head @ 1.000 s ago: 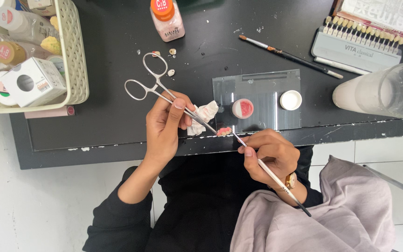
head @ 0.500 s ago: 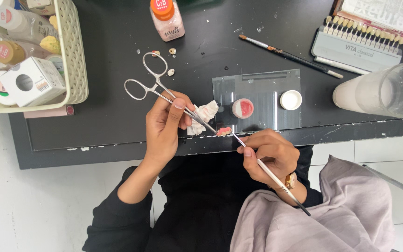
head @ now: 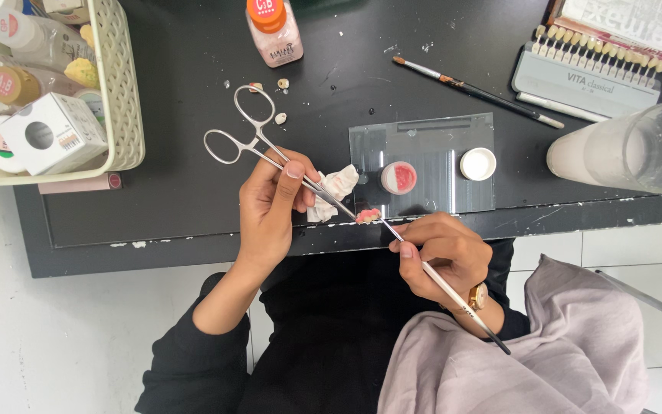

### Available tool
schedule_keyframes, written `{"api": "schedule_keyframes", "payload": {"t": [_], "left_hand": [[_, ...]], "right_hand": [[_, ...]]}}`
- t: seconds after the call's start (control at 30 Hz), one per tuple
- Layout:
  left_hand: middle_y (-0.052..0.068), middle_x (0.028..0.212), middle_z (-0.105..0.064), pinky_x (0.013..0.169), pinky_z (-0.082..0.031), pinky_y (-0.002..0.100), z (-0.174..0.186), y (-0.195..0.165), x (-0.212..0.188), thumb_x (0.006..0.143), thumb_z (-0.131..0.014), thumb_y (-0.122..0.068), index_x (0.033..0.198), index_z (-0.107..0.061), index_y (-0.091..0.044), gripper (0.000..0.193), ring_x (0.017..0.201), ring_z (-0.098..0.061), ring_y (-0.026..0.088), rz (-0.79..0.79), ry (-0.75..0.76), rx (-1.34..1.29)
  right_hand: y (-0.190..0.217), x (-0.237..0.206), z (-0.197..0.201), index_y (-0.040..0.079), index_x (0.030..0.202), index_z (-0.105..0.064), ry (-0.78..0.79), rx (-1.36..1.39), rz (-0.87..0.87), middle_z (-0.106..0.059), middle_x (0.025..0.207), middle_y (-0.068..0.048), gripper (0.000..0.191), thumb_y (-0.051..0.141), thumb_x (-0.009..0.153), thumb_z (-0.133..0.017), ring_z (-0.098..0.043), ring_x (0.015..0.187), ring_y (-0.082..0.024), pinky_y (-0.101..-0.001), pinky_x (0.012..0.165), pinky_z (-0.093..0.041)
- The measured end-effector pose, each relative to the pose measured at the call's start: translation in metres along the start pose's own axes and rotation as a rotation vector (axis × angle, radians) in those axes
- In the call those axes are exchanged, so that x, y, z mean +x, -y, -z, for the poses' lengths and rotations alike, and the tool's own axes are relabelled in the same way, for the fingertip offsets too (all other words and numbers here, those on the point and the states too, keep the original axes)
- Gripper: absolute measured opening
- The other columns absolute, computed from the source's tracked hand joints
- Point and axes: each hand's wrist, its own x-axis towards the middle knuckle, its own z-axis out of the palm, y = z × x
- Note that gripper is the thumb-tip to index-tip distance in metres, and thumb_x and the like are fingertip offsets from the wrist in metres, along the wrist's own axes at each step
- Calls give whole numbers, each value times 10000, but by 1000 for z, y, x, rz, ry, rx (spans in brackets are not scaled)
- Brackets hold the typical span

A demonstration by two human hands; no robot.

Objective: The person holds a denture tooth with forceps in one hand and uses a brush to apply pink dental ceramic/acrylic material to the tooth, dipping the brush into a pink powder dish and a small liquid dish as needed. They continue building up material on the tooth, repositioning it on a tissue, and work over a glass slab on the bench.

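Small pink-and-white dental piece (head: 368, 215), clamped in the tips of metal scissor-handled forceps (head: 270, 152), held above the near edge of the black table (head: 178, 192), just in front of a clear glass slab (head: 423, 165). Left hand (head: 270, 211): fingers closed round the forceps shaft, thumb and forefinger pressed on it, ring handles free and pointing away over the table. Right hand (head: 442, 257): curled shut in a pen grip on a thin brush (head: 442, 284), its tip touching the dental piece, its handle running back toward the wrist. Crumpled white tissue (head: 332, 192), just beside the left thumb. On the slab: small open jar (head: 398, 177) with pink-red material inside; white lid (head: 478, 163) lying apart beside it. Bottle with orange cap (head: 273, 31), pale pink contents, at the far edge. Cream plastic basket (head: 120, 100), far left, holding several small bottles and a white box; labels not read. Second brush (head: 473, 90), lying loose beyond the slab. Grey tooth shade guide (head: 588, 73), row of sample tabs, far right. Glass tumbler (head: 626, 149), right, contents cannot be told.
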Motion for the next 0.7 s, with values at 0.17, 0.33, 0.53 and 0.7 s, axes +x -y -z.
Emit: {"api": "schedule_keyframes", "payload": {"t": [0.17, 0.33, 0.53, 0.7], "left_hand": [[-1, 872, -632, 654, -436, 198, 1, 1, 0, 1134, -524, -314, 1015, -635, -51, 309, 730, -547, 39, 1, -1, 2], [-9, 813, -617, 643, -433, 200, 1, 2, 1, 1130, -530, -315, 1018, -644, -51, 309, 705, -541, 38, 1, 6, 8], [-5, 859, -623, 652, -433, 201, 0, 1, -1, 1129, -528, -316, 1016, -634, -51, 307, 727, -544, 40, 9, 0, -5], [-6, 842, -616, 647, -428, 202, 0, 1, 0, 1132, -527, -316, 1015, -636, -49, 311, 720, -538, 39, 7, 3, -12]], "right_hand": [[-1, 0, -1, 57, 853, -487, -20, 18, 19, -677, 758, -115, 218, -43, 928, -666, -722, 725, -185, -326, 674, -647], [-1, 0, -1, 53, 856, -493, -27, 19, 0, -680, 763, -127, 211, -39, 922, -670, -714, 716, -186, -315, 661, -642], [1, 0, 1, 58, 860, -486, 3, 0, -20, -678, 764, -120, 225, -61, 905, -672, -717, 723, -185, -305, 666, -632], [0, 0, 0, 62, 850, -488, 2, -6, -8, -679, 752, -114, 230, -61, 894, -677, -715, 716, -180, -303, 658, -629]]}}
